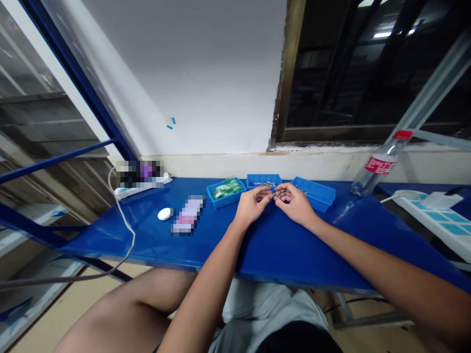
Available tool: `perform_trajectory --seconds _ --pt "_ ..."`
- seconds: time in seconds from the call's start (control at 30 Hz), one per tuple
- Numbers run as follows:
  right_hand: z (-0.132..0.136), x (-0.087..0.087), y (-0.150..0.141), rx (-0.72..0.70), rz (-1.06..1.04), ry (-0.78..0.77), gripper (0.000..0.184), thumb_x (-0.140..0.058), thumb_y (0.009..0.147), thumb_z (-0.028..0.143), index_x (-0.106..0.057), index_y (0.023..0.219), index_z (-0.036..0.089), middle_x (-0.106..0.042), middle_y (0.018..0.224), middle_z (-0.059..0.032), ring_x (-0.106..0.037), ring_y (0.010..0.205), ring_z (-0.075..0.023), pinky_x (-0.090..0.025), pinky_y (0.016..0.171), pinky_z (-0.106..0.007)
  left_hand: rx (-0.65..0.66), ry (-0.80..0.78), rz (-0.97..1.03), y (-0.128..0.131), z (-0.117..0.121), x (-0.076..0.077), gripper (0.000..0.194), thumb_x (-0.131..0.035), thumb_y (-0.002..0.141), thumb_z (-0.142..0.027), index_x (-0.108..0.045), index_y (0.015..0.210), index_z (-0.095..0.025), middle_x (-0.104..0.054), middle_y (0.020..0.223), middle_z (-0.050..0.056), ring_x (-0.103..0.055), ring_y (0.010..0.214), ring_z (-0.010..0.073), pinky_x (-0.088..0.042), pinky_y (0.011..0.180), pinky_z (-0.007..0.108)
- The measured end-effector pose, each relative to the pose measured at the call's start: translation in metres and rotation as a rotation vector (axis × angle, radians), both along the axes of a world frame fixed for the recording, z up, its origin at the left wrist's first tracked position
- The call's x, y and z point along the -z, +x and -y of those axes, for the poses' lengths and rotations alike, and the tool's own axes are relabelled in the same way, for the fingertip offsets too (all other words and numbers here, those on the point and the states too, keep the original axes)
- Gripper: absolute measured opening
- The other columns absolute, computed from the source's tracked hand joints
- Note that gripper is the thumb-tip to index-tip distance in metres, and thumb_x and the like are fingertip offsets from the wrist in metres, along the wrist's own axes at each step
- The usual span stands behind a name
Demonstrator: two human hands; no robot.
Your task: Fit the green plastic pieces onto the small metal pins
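My left hand (253, 202) and my right hand (293, 202) meet fingertip to fingertip just above the blue table (279, 250). Both are closed in a pinch, and anything between the fingers is too small to make out. Right behind them stands a blue bin (263, 177) with thin shiny metal pieces in it. Another blue bin (231, 199), to the left, holds green plastic packets (227, 188). A third blue bin (319, 194) sits at an angle behind my right hand, which partly hides it.
Left on the table lie a blurred-out phone-shaped object (188, 214) and a round white case (164, 214). A power strip (143, 187) with a grey cable is at the back left. At the right are a tilted plastic bottle (379, 164) and a white power strip (437, 220).
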State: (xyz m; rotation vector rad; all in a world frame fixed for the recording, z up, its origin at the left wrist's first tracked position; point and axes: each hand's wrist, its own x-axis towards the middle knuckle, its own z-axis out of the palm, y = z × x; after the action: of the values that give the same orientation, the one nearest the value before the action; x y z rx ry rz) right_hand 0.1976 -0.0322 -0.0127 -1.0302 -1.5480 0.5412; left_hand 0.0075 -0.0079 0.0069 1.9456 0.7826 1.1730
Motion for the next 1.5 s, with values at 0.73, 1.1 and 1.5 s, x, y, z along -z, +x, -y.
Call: perform_trajectory --seconds 0.73,1.1,1.5 --pt "0.002 0.002 0.011 -0.065 -0.021 -0.100 0.033 -0.080 0.085 0.050 -0.070 0.097 0.021 -0.076 0.093 -0.0067 -0.075 0.088 -0.0233 -0.065 0.085 -0.041 -0.045 0.004 -0.092 0.002 -0.002 -0.002 0.022 -0.070 0.087 -0.009 -0.081 0.104 -0.019 -0.083 0.099 0.005 -0.080 0.091 0.0203 -0.065 0.090 0.033" --pt "0.007 -0.010 0.013 0.034 0.210 0.060 0.017 -0.068 0.091 0.032 -0.076 0.103 0.023 -0.068 0.097 -0.0069 -0.067 0.080 -0.0204 -0.061 0.072 -0.035 -0.061 0.042 -0.162 0.002 0.005 -0.011 0.030 -0.066 0.098 -0.043 -0.082 0.105 -0.018 -0.083 0.101 0.007 -0.079 0.091 0.0230 -0.062 0.082 0.030" --pt "0.005 -0.004 0.010 -0.044 0.052 -0.061 0.019 -0.072 0.092 0.039 -0.072 0.103 0.023 -0.076 0.102 -0.0067 -0.075 0.091 -0.0241 -0.065 0.086 -0.042 -0.019 -0.044 -0.080 0.003 -0.003 -0.001 0.018 -0.075 0.088 -0.016 -0.082 0.104 -0.018 -0.083 0.102 0.007 -0.080 0.094 0.0231 -0.065 0.090 0.035"
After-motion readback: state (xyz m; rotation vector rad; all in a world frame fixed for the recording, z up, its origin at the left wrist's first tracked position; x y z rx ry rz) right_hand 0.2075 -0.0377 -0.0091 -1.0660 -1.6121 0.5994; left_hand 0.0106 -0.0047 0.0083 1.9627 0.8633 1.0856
